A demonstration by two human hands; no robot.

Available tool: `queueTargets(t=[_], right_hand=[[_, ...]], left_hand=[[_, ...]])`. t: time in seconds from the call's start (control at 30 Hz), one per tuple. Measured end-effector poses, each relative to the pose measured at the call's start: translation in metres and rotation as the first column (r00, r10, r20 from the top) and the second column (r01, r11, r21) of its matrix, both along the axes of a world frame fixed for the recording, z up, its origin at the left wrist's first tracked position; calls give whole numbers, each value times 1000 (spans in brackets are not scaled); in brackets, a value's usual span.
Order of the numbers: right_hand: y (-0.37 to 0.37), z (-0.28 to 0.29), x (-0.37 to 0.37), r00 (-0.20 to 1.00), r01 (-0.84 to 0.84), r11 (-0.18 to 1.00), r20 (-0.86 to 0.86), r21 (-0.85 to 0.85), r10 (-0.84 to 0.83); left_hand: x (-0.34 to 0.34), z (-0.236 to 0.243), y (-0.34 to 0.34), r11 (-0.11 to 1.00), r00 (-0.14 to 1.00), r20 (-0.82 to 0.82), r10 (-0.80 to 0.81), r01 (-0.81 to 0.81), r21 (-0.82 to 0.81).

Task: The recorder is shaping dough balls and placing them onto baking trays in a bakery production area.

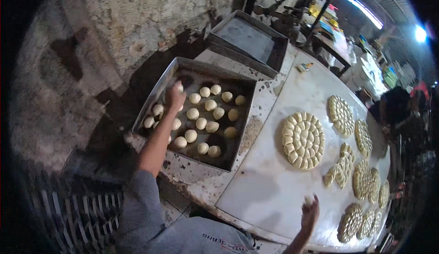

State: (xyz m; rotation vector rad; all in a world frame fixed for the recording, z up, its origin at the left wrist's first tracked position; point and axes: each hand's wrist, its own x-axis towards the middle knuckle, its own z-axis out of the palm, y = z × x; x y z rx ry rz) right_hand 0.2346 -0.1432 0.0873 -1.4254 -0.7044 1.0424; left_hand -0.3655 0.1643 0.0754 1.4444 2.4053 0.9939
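Observation:
My left hand grips a pale dough ball over the back-left part of a deep dark metal tray, where many round dough balls lie spaced out. My right hand is raised over the lower part of the pale smooth worktop, its fingers round a small pale dough piece. On that worktop sit several round slabs of dough cut into segments and a loose, irregular group of segments.
A second metal tray stands behind the first, against the stained wall. A brush lies at the worktop's back edge. A cluttered rack is at back right, and a person in dark clothing is beyond the right edge. Slatted metal is at lower left.

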Motion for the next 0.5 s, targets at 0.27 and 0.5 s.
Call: queueTargets(t=[0.27,0.5], right_hand=[[212,166,-258,927,-304,849,339,432,159],[368,46,-306,363,-417,878,929,236,-77]], left_hand=[[35,56,-108,910,524,745,-412,277,308],[140,44,-215,410,-461,723,-514,608,679]])
